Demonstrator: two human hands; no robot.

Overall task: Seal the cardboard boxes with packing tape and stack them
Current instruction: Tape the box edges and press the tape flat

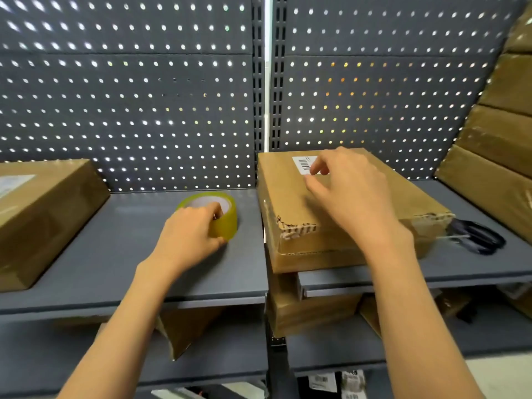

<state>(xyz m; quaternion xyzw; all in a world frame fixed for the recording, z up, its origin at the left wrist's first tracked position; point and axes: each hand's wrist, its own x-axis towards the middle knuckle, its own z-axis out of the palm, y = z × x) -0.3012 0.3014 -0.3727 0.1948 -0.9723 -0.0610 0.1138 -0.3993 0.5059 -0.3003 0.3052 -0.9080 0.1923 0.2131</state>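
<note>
- Grey shelf (pixel 115 254), upper level, metal, split by a centre upright.
- Dark pegboard back panel (pixel 129 96), light showing through its holes.
- Black-handled scissors (pixel 475 234) lying flat on the right half of the shelf.
- Lower shelf (pixel 331 344) below.
- Labelled packets (pixel 336 381) at bottom edge, print unreadable.

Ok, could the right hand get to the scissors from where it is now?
Probably yes. The black scissors lie uncovered on the shelf, right of the cardboard box under the right hand. That hand holds nothing, and nothing lies over the scissors, so a sideways move past the box corner should do.
</note>
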